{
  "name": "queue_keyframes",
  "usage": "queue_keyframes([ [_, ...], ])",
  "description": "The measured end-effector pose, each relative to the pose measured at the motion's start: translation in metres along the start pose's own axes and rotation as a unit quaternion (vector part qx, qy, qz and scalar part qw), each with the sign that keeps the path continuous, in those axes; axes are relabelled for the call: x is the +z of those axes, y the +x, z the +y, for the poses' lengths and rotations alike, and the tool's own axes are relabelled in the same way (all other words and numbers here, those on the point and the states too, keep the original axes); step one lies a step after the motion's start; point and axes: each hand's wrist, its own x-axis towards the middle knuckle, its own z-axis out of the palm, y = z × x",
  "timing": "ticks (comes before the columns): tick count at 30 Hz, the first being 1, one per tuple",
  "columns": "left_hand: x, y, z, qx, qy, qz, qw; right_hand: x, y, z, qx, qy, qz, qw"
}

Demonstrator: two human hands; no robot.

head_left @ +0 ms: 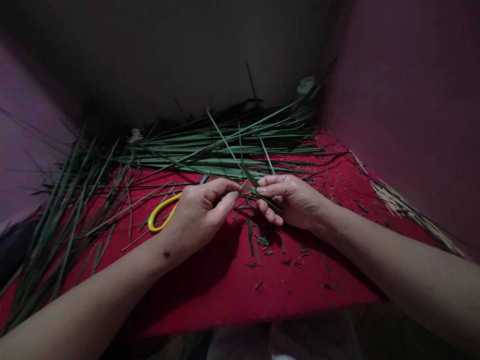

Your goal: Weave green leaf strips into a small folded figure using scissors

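My right hand pinches green leaf strips between thumb and fingers, with narrow blades sticking up and away from the pinch. My left hand is closed at the fingertips on a thin pale stick, whose free end meets the leaf strips. Both hands hover close together over the middle of a red-covered table. Partly behind my left hand and wrist lie scissors with a yellow handle; a bit of their metal blade shows above the knuckles.
Long green leaves are heaped along the back of the table, and more leaves hang over its left side. Short leaf scraps litter the cloth. Several pale sticks lie along the right wall. A whitish container stands at the back right.
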Motion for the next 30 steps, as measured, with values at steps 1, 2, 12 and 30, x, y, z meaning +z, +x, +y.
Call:
queue_keyframes([
  [1, -0.001, 0.0, 0.0, -0.016, -0.01, 0.012, 1.0, 0.0, 0.0, 0.0, 0.002, 0.001, -0.001, 1.0],
  [2, -0.001, 0.001, 0.0, -0.032, -0.025, 0.023, 0.999, 0.0, 0.0, 0.0, 0.003, 0.003, -0.001, 1.0],
  [12, -0.01, 0.016, -0.009, -0.147, -0.343, 0.034, 0.927, 0.002, -0.002, 0.002, 0.011, -0.022, -0.006, 1.0],
  [30, -0.006, 0.021, -0.014, -0.203, -0.525, -0.009, 0.827, 0.034, -0.008, -0.001, -0.166, -0.268, 0.152, 0.937],
])
